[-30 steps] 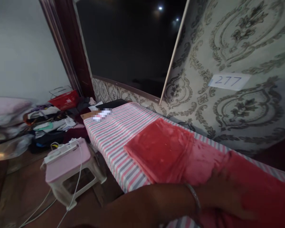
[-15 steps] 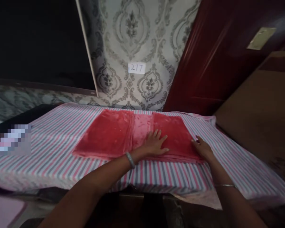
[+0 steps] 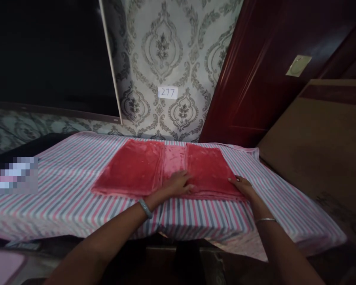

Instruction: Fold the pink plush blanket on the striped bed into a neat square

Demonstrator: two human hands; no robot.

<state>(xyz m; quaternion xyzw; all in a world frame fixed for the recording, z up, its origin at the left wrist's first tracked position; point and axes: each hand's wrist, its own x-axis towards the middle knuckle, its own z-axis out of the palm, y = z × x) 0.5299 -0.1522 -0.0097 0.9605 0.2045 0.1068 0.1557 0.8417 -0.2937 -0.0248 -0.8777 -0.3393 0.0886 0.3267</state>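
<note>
Left hand (image 3: 178,185) shifted leftward over red cloth (image 3: 136,168) toward pale middle strip (image 3: 174,158), fingers bent, slightly apart; right hand (image 3: 247,189) at right edge, grip unclear; folded panel (image 3: 209,166) between

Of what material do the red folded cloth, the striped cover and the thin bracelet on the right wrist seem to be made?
Red folded cloth: probably plush or velvety fabric; soft sheen and brushed-looking patches suggest pile.
Striped cover: thin woven fabric, perhaps cotton, matte; it creases and drapes over the edge.
Thin bracelet: likely metal, silvery and shiny; plated plastic is possible.
</note>
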